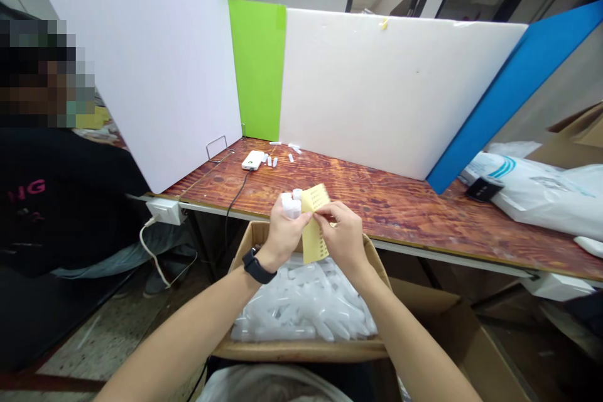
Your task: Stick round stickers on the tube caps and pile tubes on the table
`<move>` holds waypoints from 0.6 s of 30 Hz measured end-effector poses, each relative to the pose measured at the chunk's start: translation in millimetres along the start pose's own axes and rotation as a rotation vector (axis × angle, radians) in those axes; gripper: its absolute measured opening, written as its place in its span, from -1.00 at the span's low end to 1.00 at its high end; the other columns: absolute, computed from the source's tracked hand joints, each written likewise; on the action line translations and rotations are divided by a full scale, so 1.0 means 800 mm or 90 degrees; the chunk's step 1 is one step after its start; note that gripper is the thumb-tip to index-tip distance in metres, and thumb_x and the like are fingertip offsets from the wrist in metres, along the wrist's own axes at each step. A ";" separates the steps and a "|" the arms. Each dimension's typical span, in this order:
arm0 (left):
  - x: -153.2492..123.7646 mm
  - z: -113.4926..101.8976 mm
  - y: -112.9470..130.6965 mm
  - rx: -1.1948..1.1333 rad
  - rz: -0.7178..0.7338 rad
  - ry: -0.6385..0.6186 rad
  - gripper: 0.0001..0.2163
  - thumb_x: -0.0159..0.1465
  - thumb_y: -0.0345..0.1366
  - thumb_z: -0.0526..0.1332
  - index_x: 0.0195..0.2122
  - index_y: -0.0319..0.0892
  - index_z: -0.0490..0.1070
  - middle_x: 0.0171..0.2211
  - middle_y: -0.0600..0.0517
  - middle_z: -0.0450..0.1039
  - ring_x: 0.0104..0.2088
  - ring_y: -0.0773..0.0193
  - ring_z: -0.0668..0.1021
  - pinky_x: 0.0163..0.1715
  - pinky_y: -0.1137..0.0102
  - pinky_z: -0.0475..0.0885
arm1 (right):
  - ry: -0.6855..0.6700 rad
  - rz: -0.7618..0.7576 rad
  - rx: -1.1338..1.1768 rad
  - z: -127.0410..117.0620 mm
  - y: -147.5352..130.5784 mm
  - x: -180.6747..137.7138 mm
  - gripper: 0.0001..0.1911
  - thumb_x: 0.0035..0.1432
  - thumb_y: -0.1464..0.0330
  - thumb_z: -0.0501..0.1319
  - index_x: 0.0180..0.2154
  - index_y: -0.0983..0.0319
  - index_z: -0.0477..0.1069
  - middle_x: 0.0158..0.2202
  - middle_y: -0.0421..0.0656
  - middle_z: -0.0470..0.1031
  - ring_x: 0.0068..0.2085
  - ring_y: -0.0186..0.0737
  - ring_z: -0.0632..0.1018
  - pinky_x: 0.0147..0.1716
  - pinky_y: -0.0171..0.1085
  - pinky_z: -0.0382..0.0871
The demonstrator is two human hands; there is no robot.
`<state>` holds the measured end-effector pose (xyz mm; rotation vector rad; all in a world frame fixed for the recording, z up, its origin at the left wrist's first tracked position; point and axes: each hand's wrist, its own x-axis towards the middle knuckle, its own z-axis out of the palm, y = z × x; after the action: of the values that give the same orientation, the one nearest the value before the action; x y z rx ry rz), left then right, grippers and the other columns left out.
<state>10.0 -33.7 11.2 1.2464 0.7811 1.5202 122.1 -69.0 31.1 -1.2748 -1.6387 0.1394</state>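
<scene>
Fingers (324, 208) of R hand (346, 232) pinch yellow sheet (313, 248); L hand (282, 235) clutches white tubes (291, 206), thumb (304, 219) at sheet's edge. Sheet's above box (301, 350) w/ clear tubes (311, 301), nr bench (386, 207).

Translucent tubes (306, 308) in the cardboard box (301, 350) I watch remotely, left hand (282, 233) above the box holding white pieces (291, 205), thumb at a yellow sheet (311, 246), right hand (345, 232) pinching it, wood-grain table (381, 198) beyond the box

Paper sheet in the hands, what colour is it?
The sheet is pale yellow with dark marks; head view.
</scene>
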 end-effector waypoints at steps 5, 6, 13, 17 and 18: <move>-0.003 0.000 0.008 0.053 0.044 0.005 -0.73 -0.05 -0.42 0.21 -0.32 -0.20 0.18 -0.38 0.10 0.30 -0.41 0.39 0.41 -0.37 0.46 0.35 | 0.005 0.042 0.031 0.002 0.003 0.000 -0.94 0.01 0.46 0.13 -0.46 0.25 0.36 -0.43 -0.17 0.38 -0.40 -0.28 0.42 -0.39 -0.30 0.34; -0.004 0.000 0.010 0.061 0.047 0.010 -0.73 -0.05 -0.43 0.21 -0.32 -0.20 0.18 -0.39 0.10 0.29 -0.42 0.39 0.40 -0.39 0.47 0.34 | 0.011 0.040 0.030 0.003 0.003 0.000 -0.95 0.01 0.46 0.13 -0.44 0.25 0.36 -0.41 -0.16 0.38 -0.40 -0.28 0.42 -0.39 -0.30 0.34; -0.007 0.002 0.016 0.097 0.073 0.031 -0.75 -0.07 -0.47 0.22 -0.37 -0.19 0.18 -0.44 0.13 0.28 -0.45 0.41 0.38 -0.43 0.51 0.31 | 0.027 -0.015 -0.021 0.008 -0.002 -0.007 -0.85 0.07 0.49 0.06 -0.46 0.23 0.36 -0.42 -0.16 0.37 -0.37 -0.26 0.40 -0.36 -0.27 0.31; -0.008 0.000 0.012 0.099 0.077 0.027 -0.75 -0.05 -0.45 0.22 -0.35 -0.19 0.19 -0.42 0.12 0.27 -0.44 0.40 0.39 -0.43 0.50 0.31 | -0.008 0.011 -0.006 0.007 0.002 -0.004 -0.90 0.03 0.50 0.09 -0.49 0.24 0.31 -0.45 -0.18 0.33 -0.40 -0.28 0.39 -0.39 -0.30 0.30; -0.009 0.000 0.011 0.096 0.079 0.023 -0.74 -0.04 -0.44 0.22 -0.34 -0.19 0.19 -0.41 0.11 0.28 -0.43 0.39 0.39 -0.42 0.49 0.32 | -0.010 0.021 -0.001 0.007 0.004 -0.004 -0.92 0.02 0.50 0.10 -0.48 0.24 0.30 -0.45 -0.18 0.32 -0.41 -0.28 0.39 -0.39 -0.30 0.30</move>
<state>7.6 -43.0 17.0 1.4040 0.8690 1.6108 119.3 -67.6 24.5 -1.3045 -1.6320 0.1684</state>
